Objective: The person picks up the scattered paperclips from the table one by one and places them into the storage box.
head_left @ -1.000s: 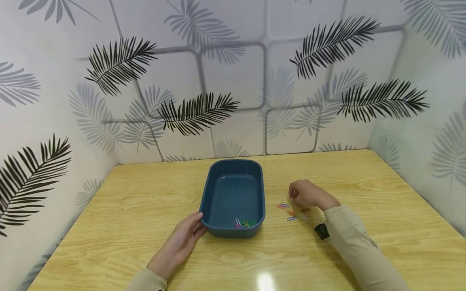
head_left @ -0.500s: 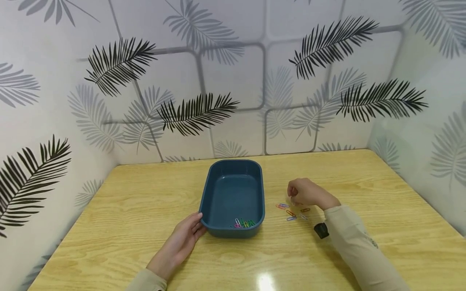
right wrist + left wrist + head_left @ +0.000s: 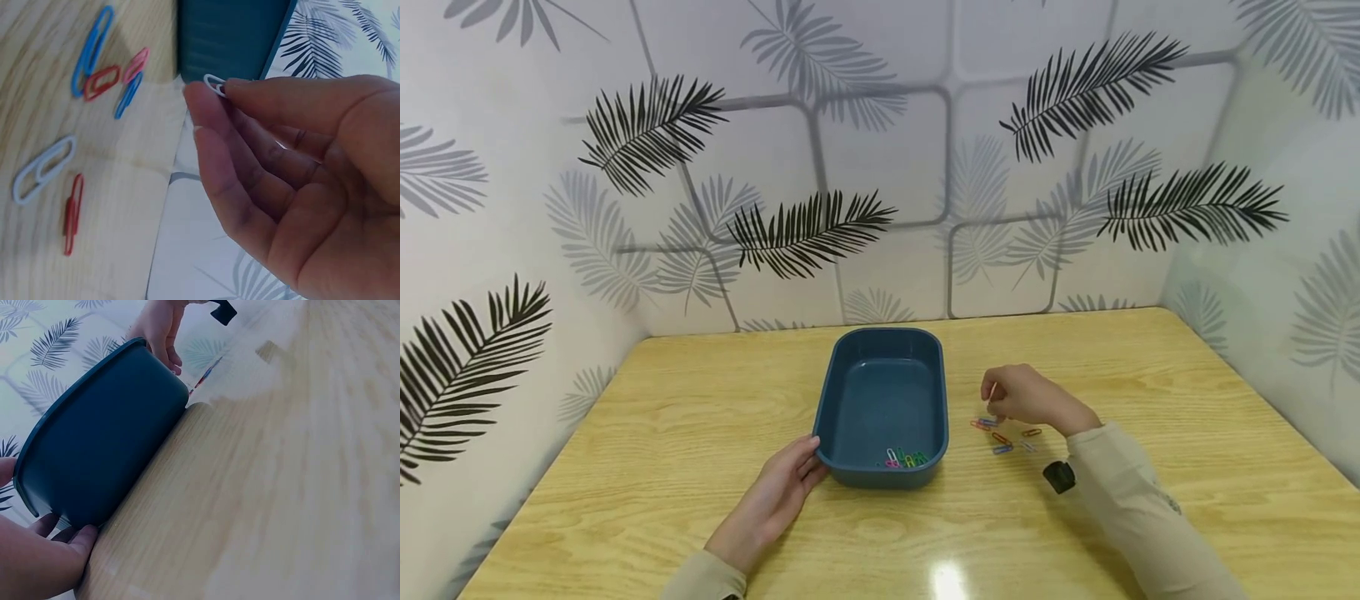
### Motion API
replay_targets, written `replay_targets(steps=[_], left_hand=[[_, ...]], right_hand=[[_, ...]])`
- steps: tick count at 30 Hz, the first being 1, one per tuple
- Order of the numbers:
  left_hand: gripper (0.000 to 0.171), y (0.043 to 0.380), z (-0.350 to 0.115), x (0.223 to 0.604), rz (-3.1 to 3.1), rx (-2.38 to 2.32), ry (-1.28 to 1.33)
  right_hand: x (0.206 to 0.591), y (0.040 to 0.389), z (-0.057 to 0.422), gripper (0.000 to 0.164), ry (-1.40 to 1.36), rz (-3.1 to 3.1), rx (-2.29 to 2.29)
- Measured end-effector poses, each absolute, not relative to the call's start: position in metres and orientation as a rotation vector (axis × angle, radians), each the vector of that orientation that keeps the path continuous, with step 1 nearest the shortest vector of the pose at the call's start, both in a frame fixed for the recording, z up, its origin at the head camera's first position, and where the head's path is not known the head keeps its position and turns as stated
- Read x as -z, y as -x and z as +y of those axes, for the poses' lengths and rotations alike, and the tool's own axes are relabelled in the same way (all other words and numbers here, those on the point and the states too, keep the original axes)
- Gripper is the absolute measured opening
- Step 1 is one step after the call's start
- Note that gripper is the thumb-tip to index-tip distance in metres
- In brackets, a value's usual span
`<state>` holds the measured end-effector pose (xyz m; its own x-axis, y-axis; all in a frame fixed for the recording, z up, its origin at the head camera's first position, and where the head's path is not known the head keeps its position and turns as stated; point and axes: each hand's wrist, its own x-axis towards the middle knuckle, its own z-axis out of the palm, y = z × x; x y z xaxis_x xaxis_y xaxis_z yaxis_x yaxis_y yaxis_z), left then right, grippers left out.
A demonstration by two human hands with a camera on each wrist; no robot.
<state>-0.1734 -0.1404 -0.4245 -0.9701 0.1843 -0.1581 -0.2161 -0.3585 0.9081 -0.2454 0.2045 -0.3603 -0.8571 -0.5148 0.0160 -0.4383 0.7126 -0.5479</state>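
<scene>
A dark blue plastic tray (image 3: 886, 396) sits on the wooden table, with several coloured paper clips (image 3: 910, 460) in its near end. My left hand (image 3: 781, 492) holds the tray's near left corner, thumb over the rim and fingers against the outer wall. To the right of the tray, my right hand (image 3: 1028, 396) pinches a white paper clip (image 3: 214, 84) between thumb and index finger, just above the table. Under and beside it lie loose clips: a blue paper clip (image 3: 92, 53), a red paper clip (image 3: 73, 214), a white paper clip (image 3: 44, 169) and others.
The light wooden table (image 3: 715, 417) runs back to a wall (image 3: 895, 192) with a leaf pattern. A black device (image 3: 1060, 477) is at the right wrist, near the sleeve (image 3: 1127, 500).
Holding the white paper clip, my right hand has shifted a little left, towards the tray. My left hand and the tray have stayed in place.
</scene>
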Motion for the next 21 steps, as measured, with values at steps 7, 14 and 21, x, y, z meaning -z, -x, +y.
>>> replay_targets(steps=[7, 14, 21], left_hand=[[0.053, 0.174, -0.141, 0.425, 1.613, -2.401, 0.031], [0.049, 0.174, -0.140, 0.423, 1.613, -2.414, 0.053], [0.050, 0.174, -0.140, 0.424, 1.619, -2.409, 0.059]], right_hand=[[0.356, 0.243, 0.200, 0.010, 0.814, 2.805, 0.857], [0.354, 0.242, 0.197, 0.006, 0.823, 2.817, 0.933], [0.353, 0.238, 0.191, 0.006, 0.842, 2.797, 1.056]])
